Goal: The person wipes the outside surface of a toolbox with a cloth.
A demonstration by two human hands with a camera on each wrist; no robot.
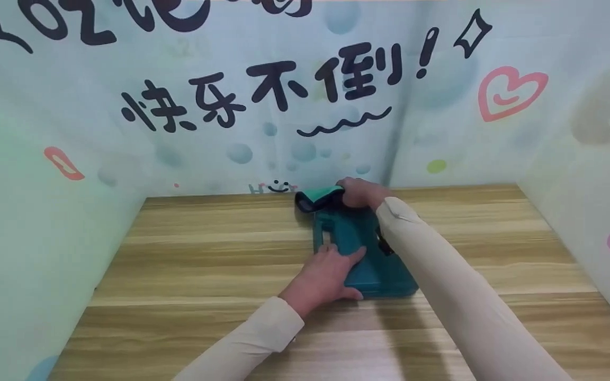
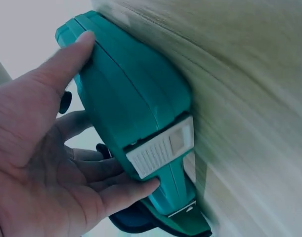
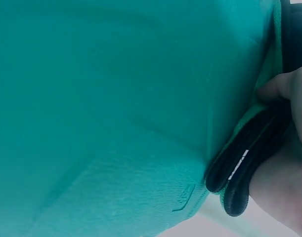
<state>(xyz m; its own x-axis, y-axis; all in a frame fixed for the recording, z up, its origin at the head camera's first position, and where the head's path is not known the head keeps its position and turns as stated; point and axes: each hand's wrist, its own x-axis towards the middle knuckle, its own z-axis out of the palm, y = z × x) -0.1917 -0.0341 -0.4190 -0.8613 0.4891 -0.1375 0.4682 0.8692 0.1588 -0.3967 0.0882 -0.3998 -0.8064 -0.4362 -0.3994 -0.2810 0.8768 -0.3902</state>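
Even, soft light is seen in the head view with faint shadows cast beneath the sleeves, while both wrist views are blurred and washed out.

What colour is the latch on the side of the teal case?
The latch is white or light grey, ribbed, on the teal case; clearest in the left wrist view.

Long cream sleeves (image 1: 442, 275), bare hands (image 1: 323, 278)

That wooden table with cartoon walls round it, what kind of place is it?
Probably a small booth set up for filming hand work, not a home: a bare wooden table, printed backdrop sheets closing three sides, and two hands, left and right, on a teal case.
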